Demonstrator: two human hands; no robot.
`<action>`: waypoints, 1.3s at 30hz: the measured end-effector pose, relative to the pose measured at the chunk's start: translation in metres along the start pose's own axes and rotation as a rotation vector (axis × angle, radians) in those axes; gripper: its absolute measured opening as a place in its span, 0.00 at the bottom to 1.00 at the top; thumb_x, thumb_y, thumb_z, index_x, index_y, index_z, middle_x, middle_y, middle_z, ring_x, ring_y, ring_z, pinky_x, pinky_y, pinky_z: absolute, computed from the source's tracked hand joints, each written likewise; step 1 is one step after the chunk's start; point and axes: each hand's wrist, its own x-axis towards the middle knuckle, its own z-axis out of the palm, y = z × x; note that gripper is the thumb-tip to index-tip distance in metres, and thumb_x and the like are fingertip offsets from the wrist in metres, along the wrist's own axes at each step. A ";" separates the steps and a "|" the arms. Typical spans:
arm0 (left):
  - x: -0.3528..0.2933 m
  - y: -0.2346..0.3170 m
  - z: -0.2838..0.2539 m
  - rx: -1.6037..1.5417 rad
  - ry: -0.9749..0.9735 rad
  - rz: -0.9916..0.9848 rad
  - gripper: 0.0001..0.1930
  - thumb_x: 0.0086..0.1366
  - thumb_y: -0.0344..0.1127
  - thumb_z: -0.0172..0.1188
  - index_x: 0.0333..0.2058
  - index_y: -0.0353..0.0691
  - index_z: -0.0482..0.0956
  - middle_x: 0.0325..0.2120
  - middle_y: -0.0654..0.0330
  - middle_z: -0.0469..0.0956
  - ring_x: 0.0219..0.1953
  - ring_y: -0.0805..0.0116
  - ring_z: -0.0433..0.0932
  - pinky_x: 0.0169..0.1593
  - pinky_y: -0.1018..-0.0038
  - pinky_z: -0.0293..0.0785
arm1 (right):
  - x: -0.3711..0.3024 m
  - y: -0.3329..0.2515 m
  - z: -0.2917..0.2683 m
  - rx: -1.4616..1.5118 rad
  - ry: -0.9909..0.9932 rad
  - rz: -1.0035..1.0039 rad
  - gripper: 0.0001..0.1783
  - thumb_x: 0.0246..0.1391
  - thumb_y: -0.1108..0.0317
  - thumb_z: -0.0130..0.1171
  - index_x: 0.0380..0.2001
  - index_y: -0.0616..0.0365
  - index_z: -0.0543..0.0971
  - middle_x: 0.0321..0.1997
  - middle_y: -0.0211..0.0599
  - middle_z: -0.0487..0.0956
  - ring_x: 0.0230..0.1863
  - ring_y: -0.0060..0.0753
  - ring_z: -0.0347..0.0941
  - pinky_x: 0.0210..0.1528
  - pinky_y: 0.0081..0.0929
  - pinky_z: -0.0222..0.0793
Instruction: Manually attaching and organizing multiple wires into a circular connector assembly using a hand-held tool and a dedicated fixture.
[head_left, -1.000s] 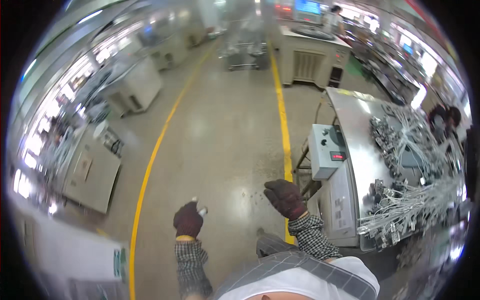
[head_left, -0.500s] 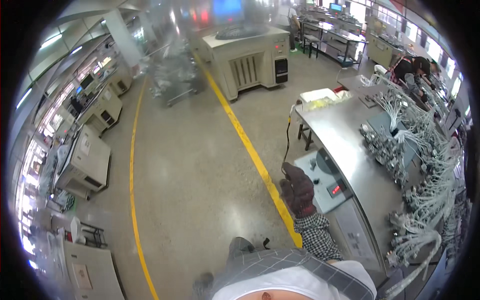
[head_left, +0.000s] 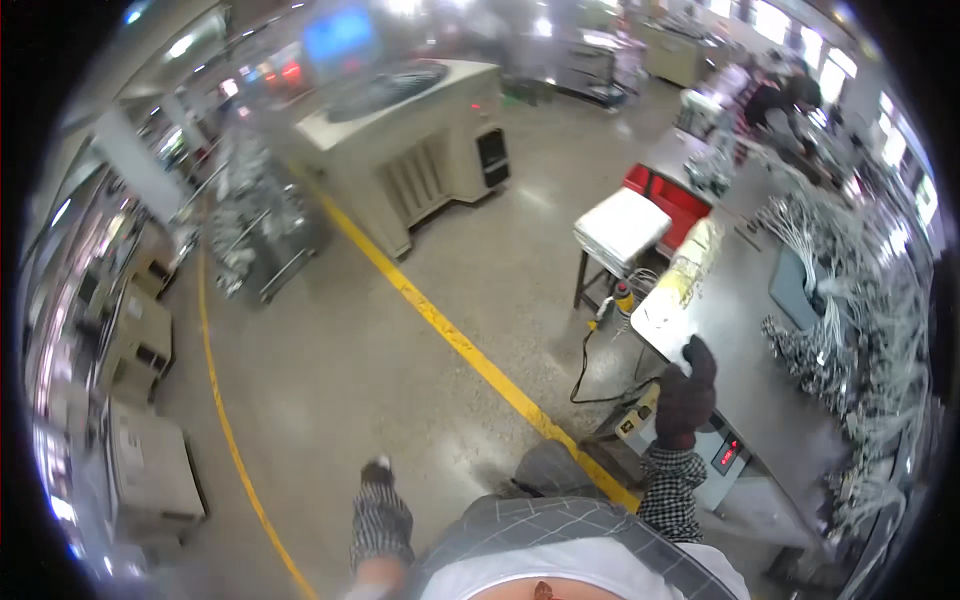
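Note:
My right hand (head_left: 686, 400), in a dark glove, reaches over the near-left edge of the metal table (head_left: 735, 335). Its fingers are parted and nothing shows between them. Beneath it, partly covered by the hand and arm, is a pale box with a lit red display (head_left: 728, 455). A black cable (head_left: 583, 385) runs from beside the hand to a yellow-and-red tool (head_left: 623, 295) at the table's corner. My left hand (head_left: 377, 468) hangs low over the floor, away from any object; its fingers are small and blurred beyond the patterned sleeve.
Bundles of white wire harnesses (head_left: 865, 330) crowd the table's right side. A yellowish packet (head_left: 690, 265) lies near red bins (head_left: 680, 205) and a stool with a white top (head_left: 622, 222). A beige machine cabinet (head_left: 420, 150) stands ahead; a loaded trolley (head_left: 250, 215) is left of it. People work far right.
The view has shifted toward the table. My right hand has moved farther over the table edge, past the display box, and its fingers have opened. My left hand has come into view.

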 end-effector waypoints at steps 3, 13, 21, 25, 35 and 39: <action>0.016 0.145 -0.235 -0.907 0.158 0.240 0.16 0.64 0.46 0.58 0.37 0.37 0.79 0.26 0.57 0.80 0.25 0.68 0.79 0.28 0.69 0.74 | 0.006 0.033 -0.038 -0.379 0.101 0.143 0.22 0.60 0.74 0.54 0.57 0.66 0.72 0.54 0.49 0.76 0.50 0.43 0.76 0.52 0.35 0.73; 0.224 0.358 -0.360 -0.316 0.190 0.731 0.22 0.58 0.45 0.64 0.50 0.42 0.79 0.36 0.48 0.81 0.36 0.55 0.82 0.41 0.64 0.78 | 0.109 0.094 0.045 -0.720 0.473 0.077 0.20 0.62 0.71 0.55 0.56 0.66 0.72 0.51 0.49 0.77 0.47 0.44 0.77 0.49 0.36 0.74; 0.324 0.479 -0.442 0.076 -0.239 0.979 0.20 0.63 0.49 0.59 0.45 0.40 0.82 0.40 0.50 0.82 0.41 0.56 0.81 0.44 0.60 0.78 | 0.116 0.108 0.060 -1.148 0.489 0.268 0.20 0.62 0.65 0.56 0.54 0.63 0.74 0.50 0.52 0.78 0.48 0.49 0.77 0.50 0.39 0.74; 0.363 0.547 -0.514 0.162 -0.402 0.979 0.20 0.64 0.50 0.58 0.45 0.41 0.82 0.39 0.54 0.83 0.39 0.59 0.82 0.41 0.61 0.78 | 0.098 0.103 0.083 -1.359 0.546 0.453 0.18 0.62 0.64 0.55 0.52 0.62 0.76 0.52 0.50 0.77 0.51 0.48 0.76 0.53 0.37 0.73; 0.269 0.769 -0.540 0.981 -0.554 1.709 0.21 0.63 0.52 0.58 0.46 0.42 0.83 0.36 0.46 0.83 0.36 0.53 0.82 0.44 0.60 0.77 | 0.061 0.121 0.121 -1.332 0.976 0.811 0.16 0.60 0.67 0.56 0.50 0.60 0.76 0.50 0.48 0.77 0.52 0.47 0.75 0.56 0.37 0.72; 0.195 0.831 -0.503 1.262 -0.450 2.015 0.21 0.62 0.52 0.59 0.45 0.42 0.83 0.36 0.45 0.83 0.37 0.52 0.82 0.45 0.60 0.77 | 0.047 0.114 0.118 -1.539 0.878 0.762 0.16 0.62 0.63 0.54 0.50 0.56 0.76 0.50 0.47 0.78 0.52 0.48 0.75 0.56 0.37 0.71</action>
